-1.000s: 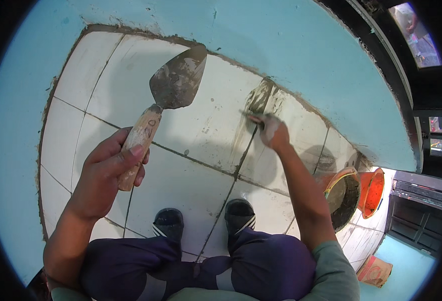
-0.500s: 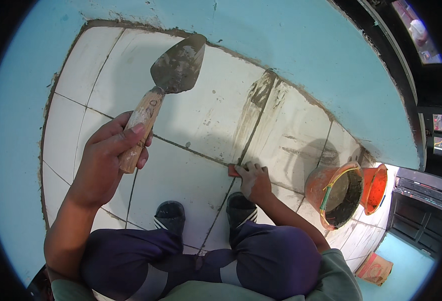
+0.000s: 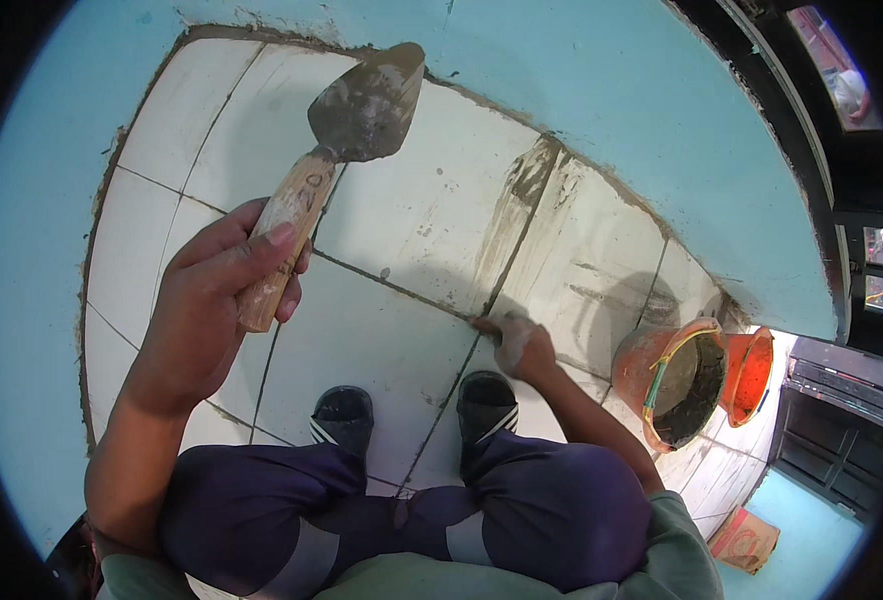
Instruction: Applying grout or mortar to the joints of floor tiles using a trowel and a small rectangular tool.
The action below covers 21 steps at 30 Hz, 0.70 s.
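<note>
My left hand (image 3: pixel 226 265) is wrapped round the wooden handle of a pointing trowel (image 3: pixel 366 105), held up off the floor. Its grey metal blade is smeared with mortar and points away from me. Low over the white tiles (image 3: pixel 381 330), my right hand (image 3: pixel 523 345) is closed on a small reddish piece (image 3: pixel 483 325), whose end sticks out to the left near the crossing of several dark joints. Most of that piece is hidden by the fingers, so its kind cannot be made out. Grey smears (image 3: pixel 531 180) run along the joint beyond this hand.
A mortar-stained bucket (image 3: pixel 633 375) tilts at the right, grey mix inside, with an orange bucket (image 3: pixel 751 375) behind it. Light blue walls (image 3: pixel 611 90) border the tiles. A cardboard box (image 3: pixel 744 540) lies at lower right. My sandalled feet (image 3: pixel 343 415) stand close below.
My right hand has shifted slightly right and turned, so less of the reddish piece shows. The trowel in my left hand sits slightly farther up and right in view.
</note>
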Motion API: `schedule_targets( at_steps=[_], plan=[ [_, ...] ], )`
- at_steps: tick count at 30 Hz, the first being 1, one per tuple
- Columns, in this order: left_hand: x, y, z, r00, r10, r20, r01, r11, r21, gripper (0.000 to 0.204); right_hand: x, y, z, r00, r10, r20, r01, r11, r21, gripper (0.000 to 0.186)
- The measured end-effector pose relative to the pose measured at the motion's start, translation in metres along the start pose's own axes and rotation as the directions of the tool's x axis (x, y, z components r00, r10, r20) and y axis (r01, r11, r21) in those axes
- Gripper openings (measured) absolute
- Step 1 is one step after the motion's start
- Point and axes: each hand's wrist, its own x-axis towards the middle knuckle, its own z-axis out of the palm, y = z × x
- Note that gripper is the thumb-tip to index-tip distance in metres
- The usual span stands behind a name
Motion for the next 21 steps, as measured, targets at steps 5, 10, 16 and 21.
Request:
schedule_targets(
  at_steps=[5, 10, 16, 21],
  plan=[
    [0.0, 0.0, 0.006, 1.0, 0.003, 0.022, -0.002, 1.0, -0.006, 0.048, -0.002, -0.003, 0.012, 0.956, -0.005, -0.294, -0.051, 0.982, -0.183, 0.046],
    [0.0, -0.001, 0.004, 1.0, -0.017, 0.024, 0.017, 1.0, -0.002, 0.046, 0.01, 0.002, -0.006, 0.994, -0.008, -0.107, 0.002, 0.998, -0.058, 0.048],
    [0.002, 0.001, 0.005, 0.999, 0.021, 0.043, -0.02, 1.0, -0.018, 0.042, -0.007, 0.001, 0.019, 0.991, 0.015, -0.135, -0.032, 0.991, -0.127, 0.054],
    [0.003, 0.001, 0.007, 0.999, -0.021, 0.03, 0.022, 0.999, -0.035, 0.04, 0.009, 0.009, -0.004, 0.991, -0.022, -0.13, 0.011, 0.996, -0.085, 0.05]
  ],
)
